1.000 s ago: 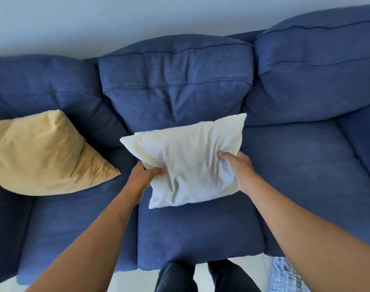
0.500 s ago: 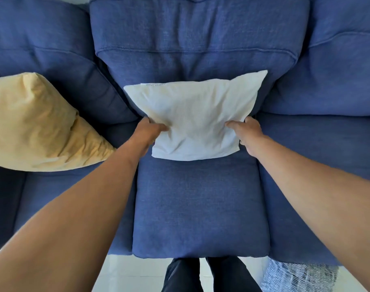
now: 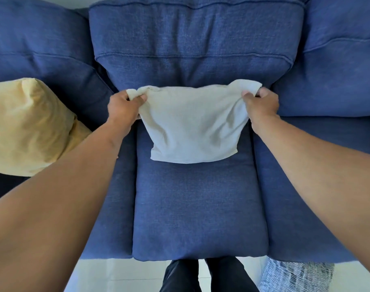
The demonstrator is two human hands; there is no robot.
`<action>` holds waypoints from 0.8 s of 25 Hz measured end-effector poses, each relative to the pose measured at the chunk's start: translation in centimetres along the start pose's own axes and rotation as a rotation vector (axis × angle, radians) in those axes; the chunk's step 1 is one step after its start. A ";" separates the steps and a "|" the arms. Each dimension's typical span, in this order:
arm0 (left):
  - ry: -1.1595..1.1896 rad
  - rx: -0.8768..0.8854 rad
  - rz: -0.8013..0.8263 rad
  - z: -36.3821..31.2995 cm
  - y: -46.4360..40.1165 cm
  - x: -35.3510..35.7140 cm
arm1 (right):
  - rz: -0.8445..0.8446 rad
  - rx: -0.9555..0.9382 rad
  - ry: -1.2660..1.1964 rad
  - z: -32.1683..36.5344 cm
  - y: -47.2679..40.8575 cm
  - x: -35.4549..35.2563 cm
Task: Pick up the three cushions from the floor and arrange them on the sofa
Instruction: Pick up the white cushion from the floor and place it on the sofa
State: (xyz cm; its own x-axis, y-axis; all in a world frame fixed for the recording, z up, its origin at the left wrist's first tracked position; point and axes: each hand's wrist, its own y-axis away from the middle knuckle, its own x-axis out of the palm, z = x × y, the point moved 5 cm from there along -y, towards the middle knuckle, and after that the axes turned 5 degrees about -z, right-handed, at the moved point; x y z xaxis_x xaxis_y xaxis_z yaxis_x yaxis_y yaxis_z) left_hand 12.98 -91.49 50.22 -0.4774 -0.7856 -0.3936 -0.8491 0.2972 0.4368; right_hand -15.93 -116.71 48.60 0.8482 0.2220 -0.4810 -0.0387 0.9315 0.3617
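1. Your left hand (image 3: 123, 107) and right hand (image 3: 261, 103) had shifted from the white cushion's (image 3: 192, 125) sides to pinching its top corners.
2. It stood against the sofa's (image 3: 196, 218) middle backrest, nearly placed; the striped cushion (image 3: 295, 275) remained on the floor.

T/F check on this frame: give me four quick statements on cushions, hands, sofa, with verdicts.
1. Both hands grip the white cushion by its top corners: left hand, right hand. True.
2. The yellow cushion lies on the floor. False: it sits on the sofa's left seat.
3. The white cushion is at the middle seat. True.
4. The striped cushion is already on the sofa. False: it is on the floor, lower right.
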 end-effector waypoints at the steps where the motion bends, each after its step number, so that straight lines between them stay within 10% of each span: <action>1: 0.024 -0.021 -0.023 0.3 -0.3 -0.3 | -0.036 -0.020 0.041 0.1 0.0 -0.3; 12: -0.189 -0.186 -0.031 2.6 5.9 -0.3 | 0.071 -0.149 0.264 0.2 6.9 -3.1; 20: -0.601 0.229 0.290 -0.6 14.1 5.6 | 0.101 -0.148 0.604 -2.9 14.0 -9.3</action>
State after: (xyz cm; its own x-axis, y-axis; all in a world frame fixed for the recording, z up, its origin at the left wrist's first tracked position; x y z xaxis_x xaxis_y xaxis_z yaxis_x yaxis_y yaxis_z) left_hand -1.58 -92.07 54.69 -0.6783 -0.2413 -0.6940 -0.6631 0.6078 0.4368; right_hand -25.87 -104.92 55.79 0.3903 0.3943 -0.8320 -0.2122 0.9179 0.3354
